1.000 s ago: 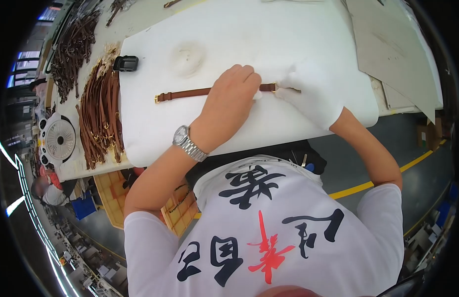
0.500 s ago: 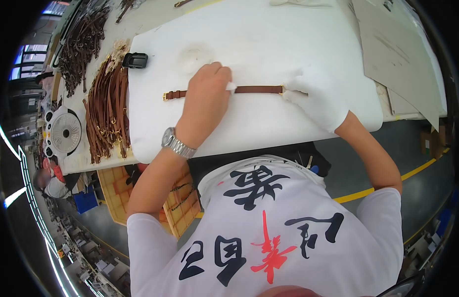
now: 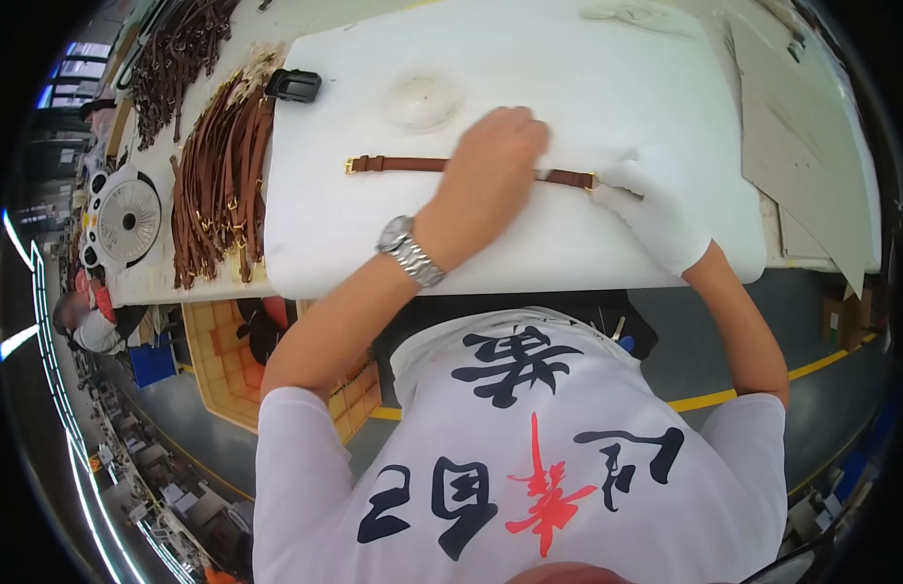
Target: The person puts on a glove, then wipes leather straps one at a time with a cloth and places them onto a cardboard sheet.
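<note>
The brown leather strap (image 3: 403,164) is lying lengthwise across the white sheet (image 3: 374,243), its gold buckle (image 3: 350,165) pointing left and a gold metal ring (image 3: 593,182) sitting toward its right end. The left hand (image 3: 495,175), bare, is crossing over the strap's middle with its fingers curling in; their tips are staying out of sight, so I cannot tell what they are gripping. A silver wristwatch (image 3: 410,251) is circling that wrist. The right hand (image 3: 661,214), wearing a white glove, is resting at the strap's narrow end, just past the ring; the glove is blending into the sheet, and I cannot tell how far its fingers are closing. Many brown straps (image 3: 218,185) are lying bunched beside the sheet's left edge, near a black case (image 3: 293,86).
</note>
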Motion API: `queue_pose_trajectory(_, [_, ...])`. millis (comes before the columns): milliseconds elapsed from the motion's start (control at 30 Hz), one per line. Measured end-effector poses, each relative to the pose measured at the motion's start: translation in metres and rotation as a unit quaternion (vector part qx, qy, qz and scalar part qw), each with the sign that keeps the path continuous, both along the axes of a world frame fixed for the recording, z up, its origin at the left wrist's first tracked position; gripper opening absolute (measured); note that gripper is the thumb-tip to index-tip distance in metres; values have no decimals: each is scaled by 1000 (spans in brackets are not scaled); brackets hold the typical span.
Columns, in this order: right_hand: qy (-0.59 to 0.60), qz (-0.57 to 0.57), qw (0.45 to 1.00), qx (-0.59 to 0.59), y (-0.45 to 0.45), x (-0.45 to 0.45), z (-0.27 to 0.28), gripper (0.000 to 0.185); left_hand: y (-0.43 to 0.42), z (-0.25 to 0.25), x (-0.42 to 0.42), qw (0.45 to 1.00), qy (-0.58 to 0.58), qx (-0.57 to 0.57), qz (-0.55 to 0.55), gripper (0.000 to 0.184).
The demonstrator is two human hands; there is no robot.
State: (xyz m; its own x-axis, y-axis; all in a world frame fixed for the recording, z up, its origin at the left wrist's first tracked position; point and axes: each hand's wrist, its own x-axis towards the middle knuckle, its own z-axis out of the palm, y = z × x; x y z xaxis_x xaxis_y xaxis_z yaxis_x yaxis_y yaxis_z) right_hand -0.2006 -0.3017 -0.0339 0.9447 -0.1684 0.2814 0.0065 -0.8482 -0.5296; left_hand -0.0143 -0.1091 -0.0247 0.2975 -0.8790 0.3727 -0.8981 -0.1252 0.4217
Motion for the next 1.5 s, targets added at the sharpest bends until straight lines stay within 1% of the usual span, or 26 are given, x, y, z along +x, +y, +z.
queue_pose_trajectory(33, [5,11,1000,4,1,0,-2,13,-21,-4,-20,998,3,-40,-51,21])
queue_pose_trajectory(100, [60,-53,978,194,7,-1,-3,14,-15,-12,-33,999,-10,-25,-28,21])
queue_pose_trajectory(133, [64,-47,977,200,9,-1,-2,14,3,-12,-24,1000,2,-18,0,20])
queue_pose_trajectory(200, [-34,6,999,38,3,1,4,13,32,-5,9,999,9,-20,36,19])
queue_pose_trajectory(267, [-38,6,999,27,4,0,8,13,69,0,40,993,-36,9,110,19])
queue_pose_trajectory(333, [-42,7,999,12,3,-1,9,13,74,2,50,989,-49,35,138,19])
queue_pose_trajectory(400, [-4,-11,998,59,4,-2,3,17,64,0,39,980,-55,61,183,20])
queue_pose_trajectory(467, [8,-15,998,57,6,-2,6,17,32,-3,6,997,-51,-9,53,20])
queue_pose_trajectory(567, [35,-19,994,97,4,-8,-7,18,54,-12,21,996,21,-60,66,21])
queue_pose_trajectory(633, [24,-20,992,126,0,1,-2,19,88,-6,51,991,-23,-19,134,19])
queue_pose_trajectory(700, [-12,0,1000,-6,5,3,15,11,108,4,65,984,-59,-5,166,17])
queue_pose_trajectory(733, [-17,3,1000,-7,4,5,18,11,112,16,64,974,87,-6,211,13])
queue_pose_trajectory(767, [2,8,1000,-26,2,5,20,12,116,26,62,939,233,-8,252,10])
queue_pose_trajectory(800, [22,12,999,-47,-2,6,21,13,119,31,60,939,232,-11,255,10])
queue_pose_trajectory(867, [42,17,998,-36,-10,6,22,15,125,35,59,895,321,-92,295,9])
queue_pose_trajectory(933, [64,24,997,-27,-9,11,35,16,139,22,63,884,347,-120,290,10])
queue_pose_trajectory(967, [72,27,995,-65,-2,16,51,22,145,14,64,874,370,-147,280,11])
queue_pose_trajectory(1033, [76,33,991,-108,18,33,62,28,148,7,60,863,386,-150,287,11])
queue_pose_trajectory(1100, [4,98,990,-105,43,63,54,33,151,2,58,854,407,-144,292,12])
queue_pose_trajectory(1167, [20,181,976,-118,82,109,56,26,151,0,56,847,421,-150,287,12])
queue_pose_trajectory(1233, [27,206,970,-129,119,149,54,21,151,1,56,840,435,-157,283,13])
queue_pose_trajectory(1267, [26,207,969,-131,130,166,50,21,151,1,55,853,416,-146,280,13])
queue_pose_trajectory(1333, [105,218,959,-150,147,190,40,19,154,-1,55,863,397,-138,278,14])
queue_pose_trajectory(1367, [105,221,957,-154,147,193,30,19,154,-2,56,863,402,-146,269,14])
queue_pose_trajectory(1433, [40,196,976,-86,146,193,20,18,152,-4,54,858,411,-161,263,13])
queue_pose_trajectory(1500, [62,187,976,-87,148,192,19,18,149,-4,50,897,319,-160,261,13])
